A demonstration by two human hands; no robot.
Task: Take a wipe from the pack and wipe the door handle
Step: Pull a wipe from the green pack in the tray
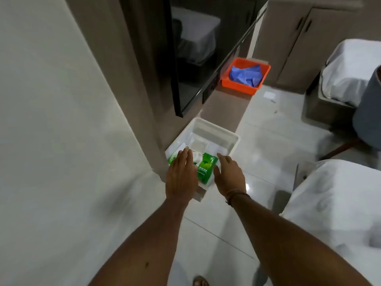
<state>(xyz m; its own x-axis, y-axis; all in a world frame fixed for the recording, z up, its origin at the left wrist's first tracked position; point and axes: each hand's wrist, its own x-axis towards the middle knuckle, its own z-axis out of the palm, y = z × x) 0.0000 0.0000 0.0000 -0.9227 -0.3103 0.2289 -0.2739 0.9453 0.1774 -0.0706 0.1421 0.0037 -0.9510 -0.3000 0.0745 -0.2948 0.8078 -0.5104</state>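
A green wipe pack (205,168) lies in the near end of a white tray (223,134) on a low brown shelf. My left hand (181,176) hovers flat over the pack's left part, fingers together and extended, covering some of it. My right hand (229,175) reaches in from the right, fingers spread, just beside the pack's right edge. Neither hand holds anything. A small white container (198,145) sits in the tray beyond the pack. No door handle is clearly visible.
An orange bin (240,87) with blue cloth (246,75) stands farther along the shelf (226,108). A dark mirror panel (195,58) rises behind. White-covered beds (338,203) lie right; a white wall (51,120) is left; cabinet doors (305,38) at the back.
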